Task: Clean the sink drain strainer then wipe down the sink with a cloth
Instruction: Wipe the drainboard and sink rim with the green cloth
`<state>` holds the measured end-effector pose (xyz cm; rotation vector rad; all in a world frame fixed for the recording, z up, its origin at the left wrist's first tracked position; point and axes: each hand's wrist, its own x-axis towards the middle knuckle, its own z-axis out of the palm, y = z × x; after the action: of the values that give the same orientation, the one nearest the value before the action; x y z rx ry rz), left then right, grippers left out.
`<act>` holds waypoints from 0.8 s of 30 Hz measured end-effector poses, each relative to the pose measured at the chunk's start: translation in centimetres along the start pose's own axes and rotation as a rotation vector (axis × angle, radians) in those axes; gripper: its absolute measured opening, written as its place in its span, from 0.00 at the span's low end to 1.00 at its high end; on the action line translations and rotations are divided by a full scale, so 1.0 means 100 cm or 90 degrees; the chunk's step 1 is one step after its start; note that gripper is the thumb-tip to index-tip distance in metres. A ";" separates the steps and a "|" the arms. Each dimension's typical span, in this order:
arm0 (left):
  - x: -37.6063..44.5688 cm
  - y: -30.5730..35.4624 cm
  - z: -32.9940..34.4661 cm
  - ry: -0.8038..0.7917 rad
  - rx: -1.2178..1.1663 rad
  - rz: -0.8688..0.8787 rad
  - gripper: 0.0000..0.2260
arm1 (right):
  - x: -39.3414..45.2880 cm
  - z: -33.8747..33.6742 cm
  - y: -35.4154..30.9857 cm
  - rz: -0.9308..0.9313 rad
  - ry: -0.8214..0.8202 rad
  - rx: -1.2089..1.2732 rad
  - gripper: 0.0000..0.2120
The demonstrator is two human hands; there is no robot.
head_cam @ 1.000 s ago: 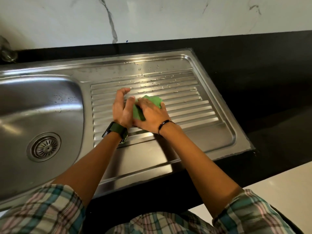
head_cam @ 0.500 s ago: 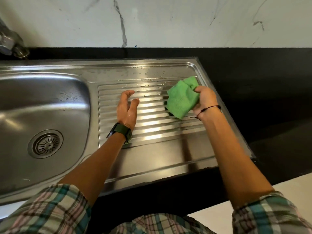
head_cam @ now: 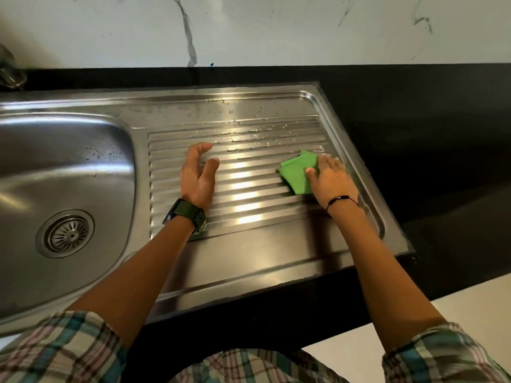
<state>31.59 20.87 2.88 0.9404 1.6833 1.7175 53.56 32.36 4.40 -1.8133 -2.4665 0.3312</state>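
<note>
A folded green cloth lies flat on the right part of the steel sink's ribbed drainboard. My right hand presses down on it with fingers spread flat. My left hand, with a dark watch on the wrist, hovers over the drainboard's left part, fingers relaxed and holding nothing. The round drain strainer sits in the bottom of the sink basin at the left. Water drops dot the far ribs of the drainboard.
A black countertop surrounds the sink on the right and behind. A white marbled wall rises at the back. Part of a metal tap shows at the far left edge.
My right hand carried the cloth from the drainboard's middle to its right side, lifted it, then laid it flat and pressed it down. My left hand let go and stayed at the left.
</note>
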 end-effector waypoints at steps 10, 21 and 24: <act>-0.001 0.001 0.001 -0.004 0.000 -0.025 0.19 | -0.007 0.013 -0.006 0.047 0.073 -0.036 0.27; 0.003 -0.004 0.003 -0.014 -0.032 -0.042 0.17 | 0.012 0.006 -0.027 0.069 0.118 -0.106 0.18; 0.002 -0.003 0.004 -0.015 -0.030 -0.028 0.18 | 0.005 0.006 -0.045 0.066 0.100 -0.088 0.17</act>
<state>31.75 21.25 2.60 0.8926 1.6285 1.7036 49.10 31.45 4.75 -1.9409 -2.3481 0.0218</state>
